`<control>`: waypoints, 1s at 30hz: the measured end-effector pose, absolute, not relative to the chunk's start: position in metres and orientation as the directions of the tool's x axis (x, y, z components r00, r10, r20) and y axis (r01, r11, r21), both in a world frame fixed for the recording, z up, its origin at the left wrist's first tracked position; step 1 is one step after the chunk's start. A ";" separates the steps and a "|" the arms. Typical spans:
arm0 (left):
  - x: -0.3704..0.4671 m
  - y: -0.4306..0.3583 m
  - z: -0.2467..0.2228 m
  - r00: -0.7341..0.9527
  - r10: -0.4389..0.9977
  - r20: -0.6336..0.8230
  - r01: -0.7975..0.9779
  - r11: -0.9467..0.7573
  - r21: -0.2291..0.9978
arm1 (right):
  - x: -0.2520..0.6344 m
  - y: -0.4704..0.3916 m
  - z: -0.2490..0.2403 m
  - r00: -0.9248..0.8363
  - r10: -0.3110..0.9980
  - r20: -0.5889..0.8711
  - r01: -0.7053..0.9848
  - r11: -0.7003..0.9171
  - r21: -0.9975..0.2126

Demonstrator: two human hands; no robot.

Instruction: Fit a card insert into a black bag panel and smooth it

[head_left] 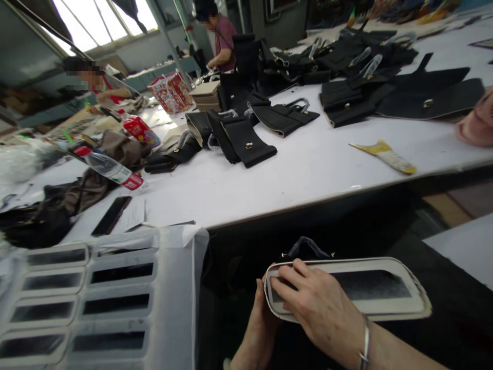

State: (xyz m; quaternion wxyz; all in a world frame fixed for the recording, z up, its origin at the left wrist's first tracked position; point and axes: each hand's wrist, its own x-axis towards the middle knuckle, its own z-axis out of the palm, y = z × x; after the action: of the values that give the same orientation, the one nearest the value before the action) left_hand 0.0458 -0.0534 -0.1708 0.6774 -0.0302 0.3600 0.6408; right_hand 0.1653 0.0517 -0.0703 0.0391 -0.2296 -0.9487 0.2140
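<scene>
A long piece with rounded ends (385, 285), cream around its border and dark in the middle, lies at the lower right, with a black handle (308, 245) in clear wrap just behind it. My right hand (321, 303), with a metal bangle at the wrist, presses on its left part, fingers bent over the cream border and dark centre. Around the left end from below is my left hand (260, 324), gripping the edge; most of its fingers are hidden under the piece.
Similar rounded pieces (48, 281) lie in rows at the lower left. The white table (308, 174) ahead bears black bags (250, 141), a yellow tube (385, 155), a bottle (111, 169) and a phone (111, 216). Two people (225, 43) are at the back.
</scene>
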 end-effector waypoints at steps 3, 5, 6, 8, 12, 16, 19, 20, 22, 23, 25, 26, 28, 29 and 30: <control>0.045 -0.053 -0.167 -0.033 0.852 -0.523 -0.904 0.197 0.379 | 0.160 0.052 -0.069 -0.911 0.409 -0.051 0.396 0.836 -0.380; 0.045 -0.053 -0.166 -0.064 0.858 -0.509 -0.904 0.167 0.394 | 0.158 0.053 -0.067 -0.915 0.398 -0.058 0.389 0.836 -0.387; 0.044 -0.053 -0.166 -0.084 0.860 -0.503 -0.900 0.150 0.408 | 0.159 0.053 -0.066 -0.915 0.400 -0.057 0.387 0.828 -0.406; 0.042 -0.052 -0.167 -0.110 0.862 -0.495 -0.891 0.135 0.434 | 0.162 0.054 -0.065 -0.908 0.418 -0.042 0.386 0.792 -0.473; 0.037 -0.052 -0.166 -0.098 0.867 -0.488 -0.869 0.165 0.467 | 0.168 0.059 -0.061 -0.873 0.486 -0.028 0.401 0.685 -0.609; 0.035 -0.051 -0.164 -0.063 0.879 -0.473 -0.866 0.187 0.464 | 0.168 0.061 -0.060 -0.852 0.523 -0.029 0.416 0.642 -0.644; 0.035 -0.051 -0.163 -0.074 0.880 -0.470 -0.863 0.180 0.472 | 0.164 0.058 -0.066 -0.870 0.493 -0.021 0.416 0.710 -0.568; 0.034 -0.051 -0.163 -0.076 0.878 -0.472 -0.862 0.180 0.474 | 0.162 0.055 -0.068 -0.872 0.489 -0.020 0.424 0.734 -0.531; 0.034 -0.051 -0.163 -0.066 0.874 -0.481 -0.861 0.194 0.470 | 0.159 0.051 -0.074 -0.869 0.494 -0.024 0.447 0.764 -0.466; 0.033 -0.050 -0.163 -0.057 0.871 -0.488 -0.861 0.205 0.466 | 0.157 0.050 -0.075 -0.866 0.500 -0.022 0.456 0.771 -0.445; 0.033 -0.050 -0.162 -0.051 0.864 -0.501 -0.860 0.218 0.462 | 0.156 0.047 -0.078 -0.858 0.513 0.015 0.459 0.781 -0.424; 0.033 -0.050 -0.162 -0.054 0.859 -0.509 -0.859 0.220 0.462 | 0.157 0.046 -0.078 -0.853 0.520 0.046 0.455 0.784 -0.422; 0.034 -0.050 -0.162 -0.069 0.853 -0.518 -0.857 0.215 0.469 | 0.158 0.046 -0.079 -0.842 0.528 0.107 0.439 0.787 -0.433; 0.035 -0.050 -0.163 -0.076 0.851 -0.519 -0.854 0.212 0.474 | 0.159 0.046 -0.080 -0.837 0.532 0.127 0.432 0.786 -0.442; 0.035 -0.051 -0.163 -0.079 0.851 -0.519 -0.853 0.212 0.477 | 0.159 0.046 -0.080 -0.834 0.535 0.136 0.428 0.783 -0.452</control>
State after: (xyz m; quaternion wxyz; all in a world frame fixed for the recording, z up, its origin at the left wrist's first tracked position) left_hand 0.0352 -0.0507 -0.1635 0.6787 -0.0011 0.3815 0.6275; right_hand 0.1594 0.0458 -0.0800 0.1296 -0.2576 -0.9351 0.2058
